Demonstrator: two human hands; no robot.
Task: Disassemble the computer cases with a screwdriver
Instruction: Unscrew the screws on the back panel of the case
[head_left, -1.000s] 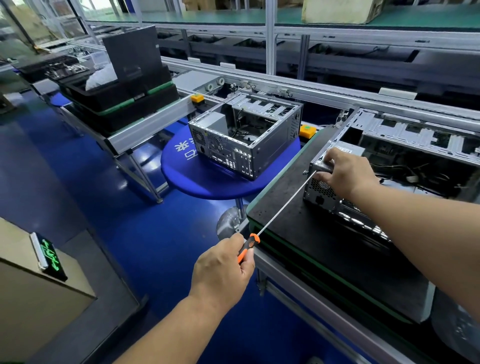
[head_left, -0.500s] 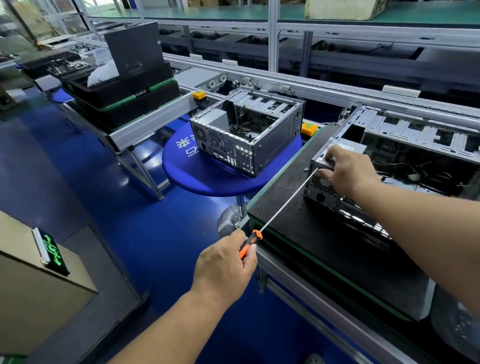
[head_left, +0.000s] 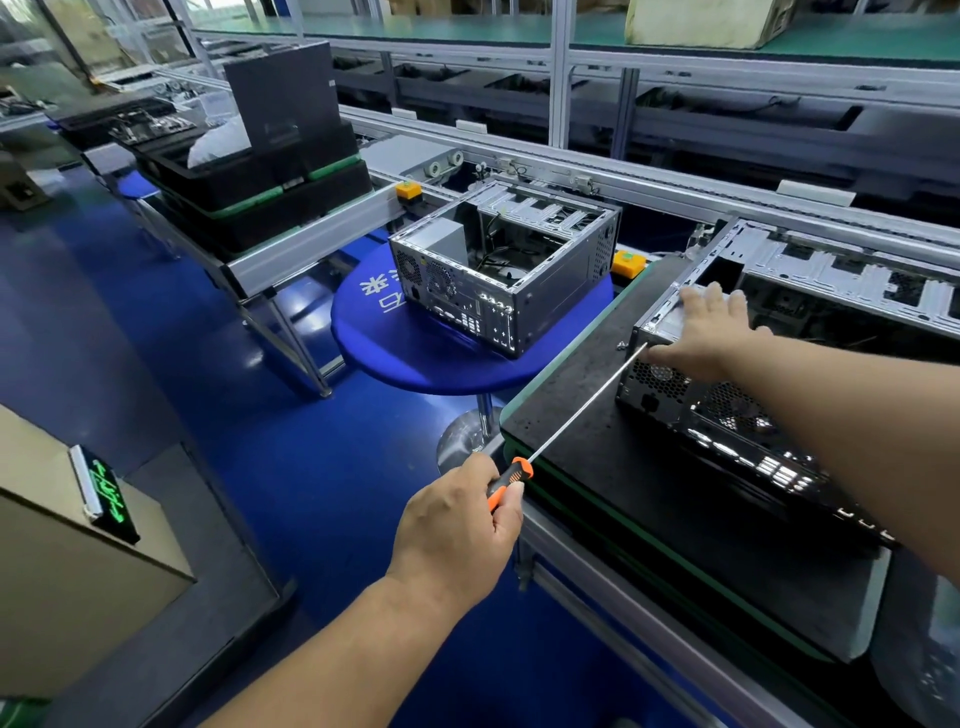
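An open metal computer case (head_left: 727, 415) lies on a black mat (head_left: 587, 415) at the right. My left hand (head_left: 457, 535) grips the orange and black handle of a long screwdriver (head_left: 576, 410). Its thin shaft runs up to the case's top rear corner, where the tip touches. My right hand (head_left: 711, 332) lies flat with straight fingers on the grey power supply in that corner, the thumb down on the rear face. A loose screw (head_left: 619, 344) rests on the mat beside the tip. A second open case (head_left: 498, 275) stands on a round blue table (head_left: 415, 358).
Black trays (head_left: 249, 182) are stacked on a conveyor stand at the left, with a dark panel standing in them. Conveyor rails and shelving run across the back. A cardboard box with a green lit sign (head_left: 106, 493) sits at lower left. The floor is blue.
My right hand has opened from a curled grip on the case corner to flat, straight fingers reaching further over the power supply. The screwdriver and left hand hold the same line.
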